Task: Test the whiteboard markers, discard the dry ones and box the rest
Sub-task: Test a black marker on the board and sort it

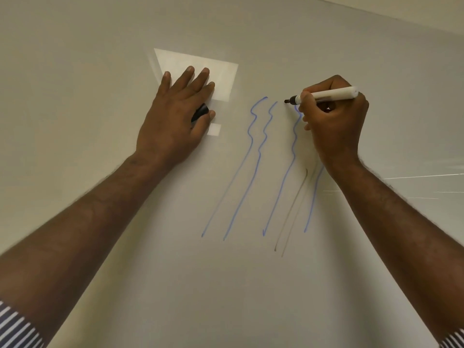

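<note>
1. The right hand (334, 121) grips a white marker (326, 94) in a writing hold, fingers curled round the barrel near the tip, so the black nib points left at the whiteboard (125, 272), ready for a test stroke.
2. The left hand (175, 116) lies flat on the board, fingers straight, likely to brace the body; a dark object, probably the cap (200, 112), is tucked under its thumb, keeping it ready for recapping.
3. Wavy blue lines (253, 136) and fainter grey strokes (293, 204) lie between the arms, seemingly marks from strong and dry markers.
4. No box is in view.
</note>
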Demonstrator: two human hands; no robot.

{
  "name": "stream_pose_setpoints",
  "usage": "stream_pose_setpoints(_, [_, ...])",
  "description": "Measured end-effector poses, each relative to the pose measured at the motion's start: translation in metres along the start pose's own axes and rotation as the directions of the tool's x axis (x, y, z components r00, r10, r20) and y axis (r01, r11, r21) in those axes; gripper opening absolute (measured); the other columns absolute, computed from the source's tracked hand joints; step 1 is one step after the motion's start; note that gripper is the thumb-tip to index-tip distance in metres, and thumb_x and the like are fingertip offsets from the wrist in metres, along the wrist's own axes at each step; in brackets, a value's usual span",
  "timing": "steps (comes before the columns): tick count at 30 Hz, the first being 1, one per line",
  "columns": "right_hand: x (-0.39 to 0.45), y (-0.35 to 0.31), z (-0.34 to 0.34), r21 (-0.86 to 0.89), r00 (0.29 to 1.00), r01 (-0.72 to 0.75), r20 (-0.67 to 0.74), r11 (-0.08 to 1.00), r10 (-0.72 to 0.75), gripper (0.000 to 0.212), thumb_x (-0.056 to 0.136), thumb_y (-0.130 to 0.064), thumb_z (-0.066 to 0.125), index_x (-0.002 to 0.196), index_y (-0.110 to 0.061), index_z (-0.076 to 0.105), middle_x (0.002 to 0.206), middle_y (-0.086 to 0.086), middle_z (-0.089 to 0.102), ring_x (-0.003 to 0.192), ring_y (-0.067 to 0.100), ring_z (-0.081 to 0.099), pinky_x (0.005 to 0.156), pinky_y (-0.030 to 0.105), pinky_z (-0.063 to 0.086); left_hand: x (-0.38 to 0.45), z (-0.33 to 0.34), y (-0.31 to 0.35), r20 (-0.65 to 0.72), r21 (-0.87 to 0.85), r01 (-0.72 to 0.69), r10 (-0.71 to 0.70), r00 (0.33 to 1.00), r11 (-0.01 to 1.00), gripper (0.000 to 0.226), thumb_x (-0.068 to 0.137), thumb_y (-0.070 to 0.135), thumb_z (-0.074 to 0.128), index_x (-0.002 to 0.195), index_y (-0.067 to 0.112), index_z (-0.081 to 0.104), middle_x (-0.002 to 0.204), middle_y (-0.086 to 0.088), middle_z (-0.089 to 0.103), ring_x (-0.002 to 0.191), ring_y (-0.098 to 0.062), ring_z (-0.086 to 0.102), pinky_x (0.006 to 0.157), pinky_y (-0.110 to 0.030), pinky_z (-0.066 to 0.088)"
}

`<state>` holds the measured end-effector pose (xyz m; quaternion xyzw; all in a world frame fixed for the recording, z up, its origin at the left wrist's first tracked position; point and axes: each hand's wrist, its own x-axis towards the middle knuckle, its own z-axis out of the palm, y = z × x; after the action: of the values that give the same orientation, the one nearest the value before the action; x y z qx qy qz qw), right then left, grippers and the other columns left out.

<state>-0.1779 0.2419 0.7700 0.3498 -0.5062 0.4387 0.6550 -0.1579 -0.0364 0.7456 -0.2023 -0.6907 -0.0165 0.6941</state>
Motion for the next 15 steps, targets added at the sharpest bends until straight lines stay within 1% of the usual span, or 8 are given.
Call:
stream_pose_setpoints(3, [-0.009,-0.001,0.002,0.024,0.999,0.019,0.029,1.000,-0.020,0.016,0.086,-0.021,0.071,0.079,-0.008,0.065,0.078,0.002,0.073,0.069,0.030,0.071,0.056,0.053,0.053,0.000,0.002,0.000,-0.004,0.008,0.002,-0.002,1.000,1.000,0.053,0.103,0.031,0.043,0.152,0.011,0.043,0.164,-0.005,0.031,0.154,-0.024,0.021,0.127,-0.045,0.004])
stream_pose_setpoints(6, [-0.021,0.000,0.001,0.053,0.998,0.031,0.058,0.998,-0.034,0.014,0.087,-0.018,0.072,0.076,-0.015,0.065,0.076,0.004,0.072,0.068,0.032,0.070,0.054,0.053,0.052,0.000,0.002,-0.001,-0.008,0.012,0.002,-0.002,1.000,1.000,0.053,0.103,0.031,0.043,0.152,0.011,0.043,0.164,-0.005,0.031,0.154,-0.024,0.021,0.127,-0.045,0.005])
stream_pose_setpoints(9, [-0.030,0.002,-0.004,0.089,1.000,-0.003,0.017,0.996,0.001,0.015,0.085,-0.018,0.072,0.074,-0.023,0.065,0.075,0.007,0.072,0.067,0.036,0.069,0.052,0.054,0.049,0.000,0.003,-0.001,-0.008,0.010,0.002,-0.002,1.000,1.000,0.053,0.103,0.031,0.043,0.152,0.011,0.043,0.164,-0.005,0.031,0.154,-0.024,0.021,0.127,-0.046,0.005])
stream_pose_setpoints(11, [-0.040,0.002,-0.005,0.119,1.000,-0.004,0.012,0.993,0.003,0.015,0.085,-0.015,0.072,0.073,-0.022,0.065,0.074,0.009,0.070,0.065,0.038,0.067,0.051,0.055,0.048,0.000,0.003,-0.001,-0.011,0.004,0.004,-0.004,1.000,1.000,0.053,0.103,0.032,0.044,0.152,0.011,0.043,0.163,-0.005,0.032,0.154,-0.024,0.022,0.127,-0.046,0.005])
stream_pose_setpoints(15, [-0.061,0.000,-0.009,0.114,0.996,0.006,0.087,0.993,-0.016,0.013,0.086,-0.011,0.071,0.075,-0.015,0.067,0.071,0.011,0.068,0.060,0.036,0.063,0.050,0.051,0.047,-0.001,0.003,-0.001,-0.018,-0.001,0.007,-0.007,1.000,1.000,0.052,0.103,0.031,0.044,0.151,0.011,0.044,0.163,-0.005,0.033,0.154,-0.024,0.022,0.127,-0.046,0.005])
